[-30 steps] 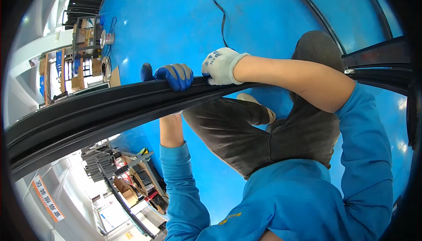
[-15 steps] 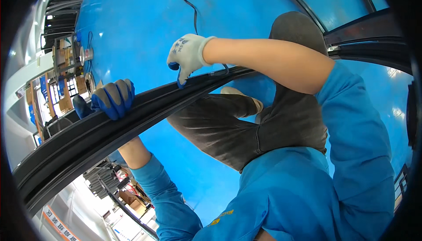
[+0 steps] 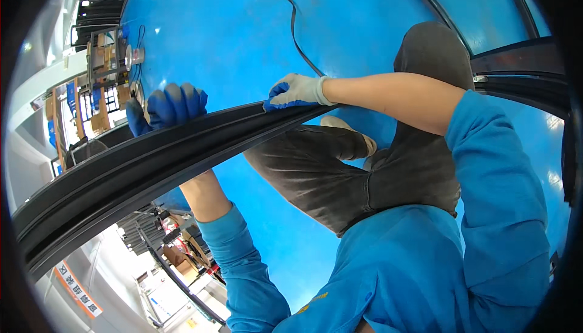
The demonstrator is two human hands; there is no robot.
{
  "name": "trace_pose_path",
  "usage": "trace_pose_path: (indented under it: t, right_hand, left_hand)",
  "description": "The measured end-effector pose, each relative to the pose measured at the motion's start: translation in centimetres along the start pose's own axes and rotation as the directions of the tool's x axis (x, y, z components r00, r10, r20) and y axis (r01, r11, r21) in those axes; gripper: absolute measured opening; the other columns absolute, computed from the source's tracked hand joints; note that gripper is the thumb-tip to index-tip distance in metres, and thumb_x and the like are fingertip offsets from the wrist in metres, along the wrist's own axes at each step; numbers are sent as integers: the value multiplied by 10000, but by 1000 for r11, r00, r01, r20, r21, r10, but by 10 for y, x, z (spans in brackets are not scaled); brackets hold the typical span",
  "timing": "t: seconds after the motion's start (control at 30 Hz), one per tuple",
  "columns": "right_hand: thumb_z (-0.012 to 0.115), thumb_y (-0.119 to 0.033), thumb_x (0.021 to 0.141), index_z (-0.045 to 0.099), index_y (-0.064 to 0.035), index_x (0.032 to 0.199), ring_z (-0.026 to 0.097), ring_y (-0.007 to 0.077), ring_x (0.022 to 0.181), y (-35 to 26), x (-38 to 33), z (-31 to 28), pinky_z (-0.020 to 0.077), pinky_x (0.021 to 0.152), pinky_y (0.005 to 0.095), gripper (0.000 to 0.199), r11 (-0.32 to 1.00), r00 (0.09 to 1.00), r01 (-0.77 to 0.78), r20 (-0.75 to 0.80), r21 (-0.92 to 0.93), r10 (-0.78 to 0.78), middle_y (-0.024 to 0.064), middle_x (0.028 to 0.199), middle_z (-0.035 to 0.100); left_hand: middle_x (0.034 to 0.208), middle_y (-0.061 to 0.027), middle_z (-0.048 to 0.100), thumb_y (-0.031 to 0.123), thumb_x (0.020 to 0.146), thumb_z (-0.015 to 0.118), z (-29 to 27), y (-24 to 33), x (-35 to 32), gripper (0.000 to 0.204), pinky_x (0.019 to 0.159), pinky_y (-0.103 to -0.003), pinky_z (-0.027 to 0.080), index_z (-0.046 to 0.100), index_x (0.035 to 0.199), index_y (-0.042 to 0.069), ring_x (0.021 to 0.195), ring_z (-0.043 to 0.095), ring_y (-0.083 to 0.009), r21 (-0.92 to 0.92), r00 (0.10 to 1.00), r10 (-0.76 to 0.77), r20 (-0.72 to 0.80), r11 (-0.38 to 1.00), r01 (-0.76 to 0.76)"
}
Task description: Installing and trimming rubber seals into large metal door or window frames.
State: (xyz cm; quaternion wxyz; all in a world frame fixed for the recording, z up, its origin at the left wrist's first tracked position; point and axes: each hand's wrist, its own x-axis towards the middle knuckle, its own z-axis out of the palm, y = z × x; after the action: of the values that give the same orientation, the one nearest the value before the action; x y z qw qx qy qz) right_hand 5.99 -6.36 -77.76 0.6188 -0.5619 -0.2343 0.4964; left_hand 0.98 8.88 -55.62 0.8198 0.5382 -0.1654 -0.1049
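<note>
A long black frame profile point(image 3: 182, 144) with grooves along it slants from the lower left to the middle, over my bent leg. My left hand point(image 3: 176, 107), in a blue and grey glove, reaches under it and curls its fingers over the far edge. My right hand point(image 3: 296, 92), in a pale glove with blue fingertips, is closed, its fingertips pressed on the profile's far edge. Whatever may be between them is hidden. A thin black strip point(image 3: 293, 26) runs across the floor and passes behind my right wrist.
The blue floor point(image 3: 212, 29) spreads around me. More black frames point(image 3: 516, 65) lie at the right. Racks with boxes point(image 3: 103, 59) stand at the far left, and dark profiles point(image 3: 106, 5) are stacked beyond. An orange and white sign point(image 3: 76, 290) shows at lower left.
My right hand has turned from pointing down to lying along the profile, its fingers now closed at the edge. The left hand's fingers have drawn back toward the far edge.
</note>
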Motion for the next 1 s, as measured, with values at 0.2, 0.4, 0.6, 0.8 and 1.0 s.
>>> trace_pose_path:
  t: [0.2, 0.4, 0.6, 0.8, 1.0]
  right_hand:
    - [738, -379, 842, 762, -87, 1061, 623, 180, 887, -21, -9, 11, 473, 894, 288, 366, 998, 998, 44, -43, 39, -42, 32, 951, 705]
    - [722, -391, 859, 758, -54, 1007, 584, 172, 831, -66, -8, 25, 459, 858, 289, 371, 981, 983, 181, -28, 70, -180, 38, 884, 670]
    - [736, -436, 865, 755, -33, 981, 575, 209, 727, -152, -9, 44, 493, 740, 332, 420, 901, 901, 433, -35, 9, -432, 83, 833, 656]
    - [403, -585, 1034, 737, -44, 869, 631, 196, 680, -161, 28, -26, 544, 682, 326, 656, 905, 813, 416, -482, 86, -328, 111, 712, 662]
    - [500, -490, 1009, 767, -5, 949, 701, 200, 837, -152, -23, -62, 558, 871, 326, 557, 930, 757, 368, -573, -24, -314, 122, 963, 751]
  left_hand:
    - [1227, -175, 652, 485, 1064, 280, 26, -8, 0, 588, 1031, -455, 468, 622, 1262, 49, 1131, 622, -316, 106, 795, 141, -591, 990, -97]
    - [1435, -178, 554, 439, 1061, 323, 10, -14, -8, 579, 1145, -493, 407, 497, 1454, 50, 1299, 556, -326, 125, 860, 162, -484, 985, -115]
    - [1393, -188, 583, 317, 1070, 364, -13, -25, -36, 495, 1117, -488, 432, 481, 1463, 39, 1270, 576, -325, 433, 696, 345, -630, 900, -55]
    - [1335, -204, 614, 220, 1073, 381, -52, -86, -48, 450, 1117, -454, 439, 457, 1471, 27, 1243, 591, -335, 443, 932, 280, -231, 883, -156]
    - [942, -166, 670, 365, 1092, 294, -34, -145, -34, 543, 943, -392, 455, 683, 1009, -5, 933, 608, -276, -155, 962, -260, -81, 957, 246]
